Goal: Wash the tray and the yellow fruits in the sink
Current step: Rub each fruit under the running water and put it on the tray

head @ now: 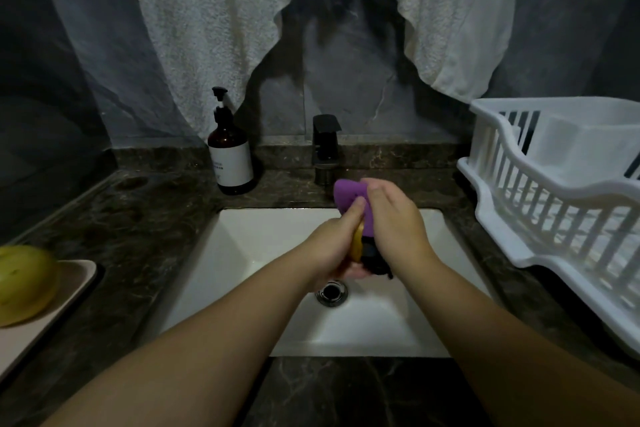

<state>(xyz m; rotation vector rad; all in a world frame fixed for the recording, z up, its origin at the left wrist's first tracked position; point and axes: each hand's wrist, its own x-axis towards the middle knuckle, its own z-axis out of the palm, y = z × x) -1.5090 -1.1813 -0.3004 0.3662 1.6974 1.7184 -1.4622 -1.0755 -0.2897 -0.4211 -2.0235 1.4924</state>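
Over the white sink, my left hand grips a yellow fruit with a dark end, mostly hidden between my hands. My right hand holds a purple sponge against that fruit, just below the black faucet. Another yellow-green fruit lies on a beige tray on the counter at the left edge.
A brown soap pump bottle stands behind the sink's left corner. A white dish rack fills the counter to the right. The drain sits below my hands. White towels hang on the back wall.
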